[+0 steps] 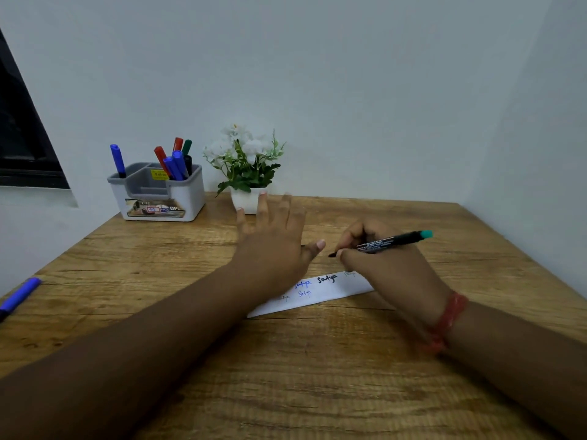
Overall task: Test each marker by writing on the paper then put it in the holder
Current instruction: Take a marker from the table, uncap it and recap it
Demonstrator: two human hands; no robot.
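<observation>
Now right hand grips uncapped marker — over paper; left hand splayed.

Paper partly hidden under both hands; its writing too small to read. Blue marker at nine o'clock cut by edge.

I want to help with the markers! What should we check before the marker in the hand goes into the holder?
1. Right hand has a firm grip on the green-ended marker: ok.
2. Cap is back on its tip: not ok, the dark tip is bare.
3. Marker was tested on the paper: cannot tell which scribble is its own.
4. Holder has room: ok, the middle compartment looks free.
5. Left hand is clear of the way: not ok, it hovers open between marker and holder.
6. Blue marker at the table edge awaits its turn: ok.
</observation>
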